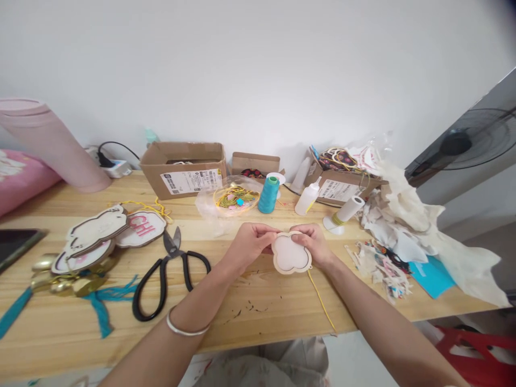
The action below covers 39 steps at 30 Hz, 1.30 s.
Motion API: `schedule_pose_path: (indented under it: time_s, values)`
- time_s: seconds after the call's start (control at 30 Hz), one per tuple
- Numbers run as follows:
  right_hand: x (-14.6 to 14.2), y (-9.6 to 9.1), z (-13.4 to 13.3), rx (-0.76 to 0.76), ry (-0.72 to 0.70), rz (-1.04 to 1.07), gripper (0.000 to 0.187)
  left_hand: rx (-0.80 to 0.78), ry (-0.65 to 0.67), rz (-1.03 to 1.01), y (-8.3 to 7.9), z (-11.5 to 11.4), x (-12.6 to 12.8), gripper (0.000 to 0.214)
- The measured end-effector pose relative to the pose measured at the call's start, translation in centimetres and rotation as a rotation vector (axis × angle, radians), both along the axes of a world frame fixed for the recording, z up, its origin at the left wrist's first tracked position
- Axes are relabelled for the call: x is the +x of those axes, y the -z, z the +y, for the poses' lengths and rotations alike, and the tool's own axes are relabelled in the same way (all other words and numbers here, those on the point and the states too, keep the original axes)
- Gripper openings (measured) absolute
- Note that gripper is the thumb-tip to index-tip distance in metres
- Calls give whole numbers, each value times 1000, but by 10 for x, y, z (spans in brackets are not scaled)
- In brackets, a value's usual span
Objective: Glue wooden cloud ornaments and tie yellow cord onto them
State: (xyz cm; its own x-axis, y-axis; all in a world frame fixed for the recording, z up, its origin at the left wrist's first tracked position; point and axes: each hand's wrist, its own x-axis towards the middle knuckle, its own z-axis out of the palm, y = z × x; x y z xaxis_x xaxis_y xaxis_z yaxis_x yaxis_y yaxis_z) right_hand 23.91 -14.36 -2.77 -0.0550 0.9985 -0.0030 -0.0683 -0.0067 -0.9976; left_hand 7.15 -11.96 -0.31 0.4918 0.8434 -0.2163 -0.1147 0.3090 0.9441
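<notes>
A: Where to look?

B: Above the table (pixel 278 317), toward the near edge and a little right of the middle: a cloud-shaped frame (pixel 290 253), raised, with a pale rim around a white centre.

A: Resting there, or held?

B: Held in both hands. Pinched along the far left edge by the left hand (pixel 250 244); gripped at the far right by the right hand (pixel 316 244), with thumb over the front. Fingers behind, mostly hidden.

A: Heavy or light?

B: Light, most likely: thin, and much smaller than the scissors (pixel 174 251) lying to the left with blades parted.

A: Stiff?

B: Probably so around the rim, wood or board by the look; hard to tell which. Perhaps softer in the white centre.

A: Slippery?

B: Not very, judging by the matt surface. Possibly fragile at the small tab (pixel 310 267) on the near right, close to the yellow cord (pixel 320 298) trailing to the near edge.

A: Best hold?

B: On opposite lobes of the rim, thumbs in front, fingers behind. No bending, no pressing into the centre, no tugging on the cord.
</notes>
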Motion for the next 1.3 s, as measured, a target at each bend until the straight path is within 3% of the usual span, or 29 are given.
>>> schedule_pose_path:
  time_s: [0.2, 0.47, 0.73, 0.87, 1.3]
  values:
    - [1, -4, -2, 92, -18, -15, 22, 9, 66, -71, -3, 0, -4, 18]
    - [-2, -5, -2, 199, -8, -217, 23, 71, 37, 26, 5, 2, -4, 14]
    - [-3, -5, 2, 42, 228, 101, 17, 18, 157, -213, 4, 2, -5, 32]
    - [-4, -8, 1, 56, 254, 130, 21, 10, 177, -257, 6, 3, -5, 33]
    - [-5, -4, 2, 104, 238, 61, 22, -21, 28, -135, 5, 3, -4, 27]
